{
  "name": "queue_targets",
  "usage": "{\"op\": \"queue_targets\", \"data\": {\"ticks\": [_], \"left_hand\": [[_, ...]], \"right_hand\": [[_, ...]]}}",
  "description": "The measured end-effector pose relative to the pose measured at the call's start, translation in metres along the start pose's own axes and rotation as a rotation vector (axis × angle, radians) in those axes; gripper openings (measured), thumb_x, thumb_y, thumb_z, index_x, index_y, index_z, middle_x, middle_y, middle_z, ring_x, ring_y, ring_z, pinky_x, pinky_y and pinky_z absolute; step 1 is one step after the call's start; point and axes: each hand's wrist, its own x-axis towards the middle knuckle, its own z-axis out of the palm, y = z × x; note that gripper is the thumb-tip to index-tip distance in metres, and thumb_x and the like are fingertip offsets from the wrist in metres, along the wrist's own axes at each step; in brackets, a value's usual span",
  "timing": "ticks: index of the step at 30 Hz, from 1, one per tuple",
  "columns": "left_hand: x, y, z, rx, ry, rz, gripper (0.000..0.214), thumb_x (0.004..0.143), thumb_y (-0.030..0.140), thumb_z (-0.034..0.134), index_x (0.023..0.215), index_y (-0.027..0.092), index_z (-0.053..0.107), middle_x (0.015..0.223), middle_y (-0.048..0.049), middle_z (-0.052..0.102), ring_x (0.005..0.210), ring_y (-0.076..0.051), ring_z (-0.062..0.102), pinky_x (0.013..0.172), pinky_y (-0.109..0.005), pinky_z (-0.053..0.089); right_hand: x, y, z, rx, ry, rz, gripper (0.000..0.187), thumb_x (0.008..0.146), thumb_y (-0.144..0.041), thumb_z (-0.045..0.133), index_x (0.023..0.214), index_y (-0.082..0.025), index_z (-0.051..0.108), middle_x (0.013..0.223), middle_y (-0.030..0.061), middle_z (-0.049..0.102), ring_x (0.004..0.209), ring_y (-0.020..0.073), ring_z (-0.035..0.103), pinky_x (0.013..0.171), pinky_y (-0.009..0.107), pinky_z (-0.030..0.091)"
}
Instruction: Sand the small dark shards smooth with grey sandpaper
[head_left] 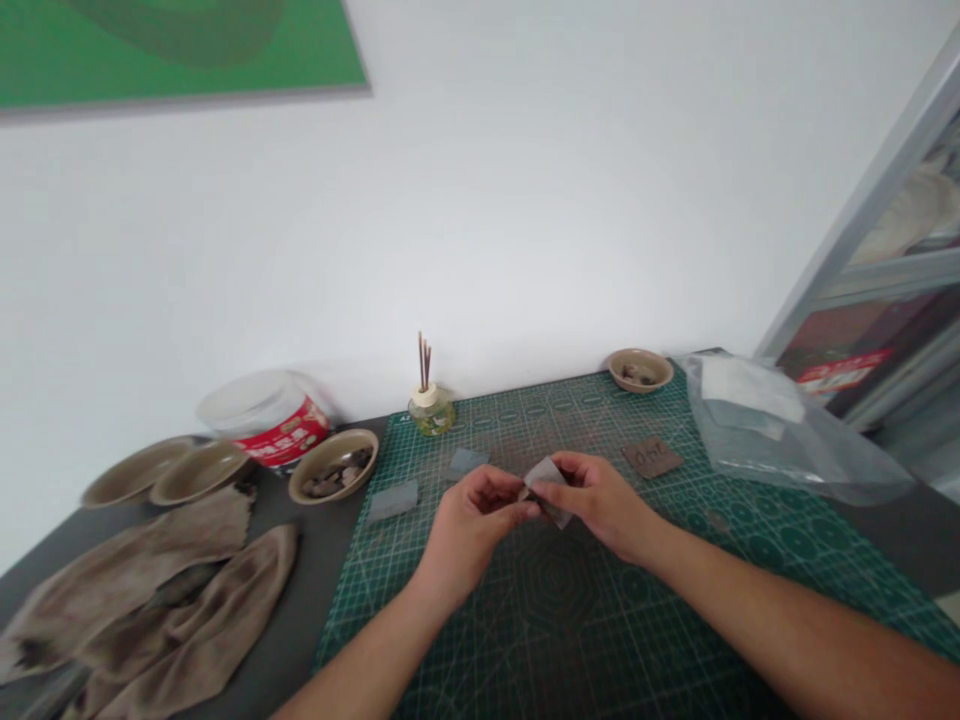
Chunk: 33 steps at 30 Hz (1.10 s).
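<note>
Left grip: the left hand [469, 530] is narrowly closed, its fingertips [501, 492] pinching the near edge of the grey sheet.

Right grip: the right hand [600, 500] is narrowly closed on the opposite edge, and the two hands nearly meet.

Thing: the small grey sheet [547, 475], apparently folded or bent, sits between both hands at the middle of the cutting mat [570, 640].

Handling: it looks light and thin, probably abrasive paper, stiff enough to hold a crease but likely to tear along one. Its rough face may give the fingers some purchase. Its free corners look the best places to take hold.

Nearby: two grey squares [392, 500] lie at 10 o'clock, and a brown square [652, 457] lies at 2 o'clock.

Around: a bowl of stone chips [333, 467] sits at 9 o'clock, a reed diffuser [430, 410] at 11, and a small bowl [640, 370] at 1. A plastic bag [787, 430] lies at 3, and brown rags [142, 610] lie at 8 on the desk [277, 640].
</note>
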Motion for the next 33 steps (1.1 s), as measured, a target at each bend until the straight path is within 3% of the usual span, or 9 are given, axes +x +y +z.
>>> {"op": "queue_targets", "data": {"ticks": [10,14,19,23,28,33], "left_hand": [[-0.0053,0.0068,0.0004,0.365,0.005,0.239,0.009,0.076,0.024,0.074,0.072,0.018,0.068,0.082,-0.0018,0.070,0.079,-0.016,0.065,0.072,-0.025,0.051],[-0.0064,0.0044,0.0022,0.294,0.032,0.199,0.006,0.080,0.024,0.071,0.078,0.019,0.068,0.075,0.0004,0.069,0.070,-0.014,0.065,0.065,-0.023,0.051],[-0.0069,0.0027,0.0019,0.363,0.013,0.318,0.007,0.079,0.023,0.072,0.075,0.019,0.069,0.083,-0.0016,0.070,0.079,-0.015,0.065,0.071,-0.024,0.051],[-0.0068,0.0036,0.0007,0.360,0.026,0.314,0.003,0.081,0.023,0.071,0.081,0.020,0.070,0.080,-0.0006,0.070,0.074,-0.014,0.066,0.068,-0.024,0.051],[-0.0065,0.0042,0.0005,0.453,-0.001,0.403,0.005,0.081,0.022,0.071,0.077,0.020,0.069,0.087,-0.0016,0.071,0.080,-0.014,0.066,0.072,-0.024,0.051],[-0.0066,0.0023,-0.0003,0.444,0.028,0.402,0.007,0.083,0.022,0.069,0.076,0.019,0.067,0.083,-0.0015,0.070,0.077,-0.014,0.066,0.069,-0.024,0.051]], "right_hand": [[0.0010,0.0066,0.0028,0.005,0.080,0.023,0.024,0.083,-0.039,0.068,0.080,-0.015,0.065,0.068,-0.0009,0.058,0.061,0.0116,0.049,0.055,0.024,0.037],[-0.0011,0.0017,0.0004,0.046,-0.005,0.053,0.025,0.081,-0.039,0.070,0.084,-0.014,0.067,0.072,0.0005,0.061,0.063,0.0121,0.051,0.057,0.024,0.039],[-0.0010,0.0031,0.0001,0.045,0.082,0.023,0.025,0.081,-0.039,0.070,0.082,-0.015,0.066,0.070,-0.0004,0.061,0.061,0.0118,0.051,0.057,0.024,0.039],[-0.0014,0.0031,0.0000,0.049,0.020,0.032,0.026,0.079,-0.040,0.072,0.084,-0.015,0.067,0.073,0.0000,0.062,0.063,0.0120,0.053,0.057,0.024,0.040],[-0.0009,0.0048,0.0006,0.046,0.089,0.036,0.027,0.080,-0.041,0.070,0.081,-0.015,0.065,0.070,-0.0012,0.059,0.060,0.0113,0.050,0.054,0.024,0.038],[0.0000,0.0061,-0.0006,0.010,0.044,0.000,0.025,0.080,-0.039,0.071,0.082,-0.016,0.066,0.071,-0.0008,0.060,0.063,0.0119,0.051,0.057,0.024,0.039]]}}
